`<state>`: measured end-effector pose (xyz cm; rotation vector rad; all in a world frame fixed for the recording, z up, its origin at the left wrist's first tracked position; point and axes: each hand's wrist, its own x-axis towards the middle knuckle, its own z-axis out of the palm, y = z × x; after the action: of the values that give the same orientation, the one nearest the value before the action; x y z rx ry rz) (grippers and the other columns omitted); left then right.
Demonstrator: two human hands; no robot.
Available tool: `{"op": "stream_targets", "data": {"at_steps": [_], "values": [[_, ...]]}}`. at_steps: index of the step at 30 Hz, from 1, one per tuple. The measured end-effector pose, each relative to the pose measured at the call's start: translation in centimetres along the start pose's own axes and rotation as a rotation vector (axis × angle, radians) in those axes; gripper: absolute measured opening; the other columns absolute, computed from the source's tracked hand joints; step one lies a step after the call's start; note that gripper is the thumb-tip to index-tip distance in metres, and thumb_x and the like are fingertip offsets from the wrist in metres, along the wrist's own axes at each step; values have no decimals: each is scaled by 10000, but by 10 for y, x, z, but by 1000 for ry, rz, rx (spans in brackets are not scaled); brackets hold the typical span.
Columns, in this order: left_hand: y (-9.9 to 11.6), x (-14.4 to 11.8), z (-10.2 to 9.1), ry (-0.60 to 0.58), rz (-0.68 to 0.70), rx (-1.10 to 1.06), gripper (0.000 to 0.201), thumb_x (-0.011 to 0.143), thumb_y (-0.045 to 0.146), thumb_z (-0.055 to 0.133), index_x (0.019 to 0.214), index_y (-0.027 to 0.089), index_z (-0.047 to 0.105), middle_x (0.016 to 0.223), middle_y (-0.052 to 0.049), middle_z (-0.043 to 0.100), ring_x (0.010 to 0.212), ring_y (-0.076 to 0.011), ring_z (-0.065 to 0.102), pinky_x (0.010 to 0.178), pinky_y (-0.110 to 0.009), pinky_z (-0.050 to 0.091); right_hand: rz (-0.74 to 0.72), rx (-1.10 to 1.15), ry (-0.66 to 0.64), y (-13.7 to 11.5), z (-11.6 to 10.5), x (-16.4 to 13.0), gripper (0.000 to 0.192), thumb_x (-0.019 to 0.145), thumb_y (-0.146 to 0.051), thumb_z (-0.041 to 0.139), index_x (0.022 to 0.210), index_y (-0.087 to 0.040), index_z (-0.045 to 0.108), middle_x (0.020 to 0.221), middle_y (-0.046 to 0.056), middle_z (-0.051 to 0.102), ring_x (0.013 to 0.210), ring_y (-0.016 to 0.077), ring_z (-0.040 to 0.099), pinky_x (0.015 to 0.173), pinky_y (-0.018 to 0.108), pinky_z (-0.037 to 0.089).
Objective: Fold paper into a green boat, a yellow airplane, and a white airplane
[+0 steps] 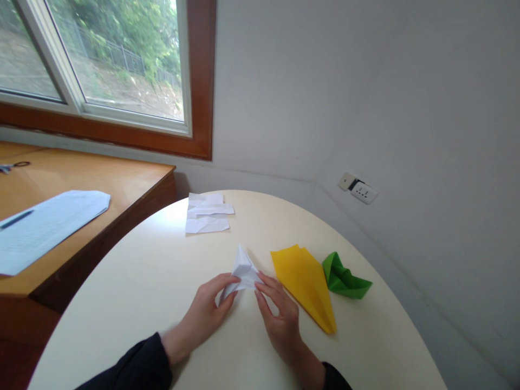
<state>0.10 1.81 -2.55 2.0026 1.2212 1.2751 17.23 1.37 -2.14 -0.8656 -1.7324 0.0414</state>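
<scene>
Where the round cream table (134, 292) curved toward the wearer, both hands met over one item: a folded white paper piece (244, 271), pointed at its far end, lying near the table's middle.

Left hand (207, 314): fingers curled, fingertips pinching the near left edge of the white piece; dark sleeve at the wrist.

Right hand (280, 317): fingers partly extended and lying flat, tips touching the piece's right edge (whether they gripped it or only pressed on it could not be told).

Yellow paper plane (304, 281): flat on the table just beside the right hand, nose pointing toward the wearer.

Green folded paper (343, 279): just right of the yellow plane, near the table's edge, partly raised.

Creased white sheets (207, 213): a small loose pile at the far side of the table, well apart from the hands.

Wooden desk (122, 184): to the left, beside the table, bearing a printed sheet (44, 225).

Window (101, 59): wood-framed, above the desk, greenery outside.

Wall socket (359, 189): on the grey wall behind the table.
</scene>
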Motion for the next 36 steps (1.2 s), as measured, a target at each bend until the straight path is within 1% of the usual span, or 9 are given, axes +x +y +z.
{"op": "stream_targets", "data": {"at_steps": [9,13,15,21,26,28,31,33,36], "values": [[3,1,-2,-16,-9,-12,261,753,102,471,944,185,628,958,-85,680,872,-181,634,768,-288,515,38,21,-7,0,0,-1,229,804,-116,573,980,-225,670,985,76,704,924,197,667,805,333,564],[7,2,-4,-45,-32,-20,292,741,102,472,969,187,634,955,-91,668,826,-181,632,675,-263,526,72,46,7,3,1,-2,219,810,-118,569,962,-228,681,968,71,711,895,192,678,797,326,567],[7,2,-5,-55,-32,-18,307,750,113,468,997,187,635,966,-95,662,826,-182,633,666,-261,528,109,62,13,5,2,-3,203,816,-131,564,945,-227,688,954,67,716,879,191,683,790,321,570],[2,0,-4,-57,6,-37,350,748,121,484,1060,183,628,1036,-102,662,947,-202,622,825,-315,506,252,93,22,11,3,-7,156,809,-161,583,910,-211,691,922,65,722,848,186,686,789,322,566],[2,0,-4,-68,-109,-97,356,819,227,488,1170,193,538,1157,-99,629,1035,-203,593,902,-340,472,365,133,21,15,4,-11,152,814,-206,583,922,-207,691,946,76,715,873,193,677,808,342,556],[4,1,-4,-91,-163,-128,378,834,252,474,1209,207,483,1092,-81,654,954,-181,621,851,-319,492,405,152,31,15,4,-10,153,815,-223,582,918,-204,692,951,80,713,879,195,674,809,343,555],[8,2,-5,-118,-202,-171,393,829,241,460,1220,221,438,869,-31,689,727,-142,636,703,-272,514,457,170,61,14,4,-7,150,810,-242,584,896,-194,698,927,83,716,857,194,677,776,327,568],[9,2,-5,-120,-220,-194,375,821,240,460,1196,217,448,779,-14,682,627,-128,615,616,-244,504,481,183,76,14,4,-6,150,806,-247,586,885,-190,701,910,83,718,839,192,680,748,311,577],[8,1,-4,-120,-260,-220,325,811,247,457,1129,193,498,728,-16,677,522,-112,589,526,-221,481,499,195,83,15,4,-6,151,803,-246,587,881,-188,702,899,80,719,829,187,682,731,291,580]]}}
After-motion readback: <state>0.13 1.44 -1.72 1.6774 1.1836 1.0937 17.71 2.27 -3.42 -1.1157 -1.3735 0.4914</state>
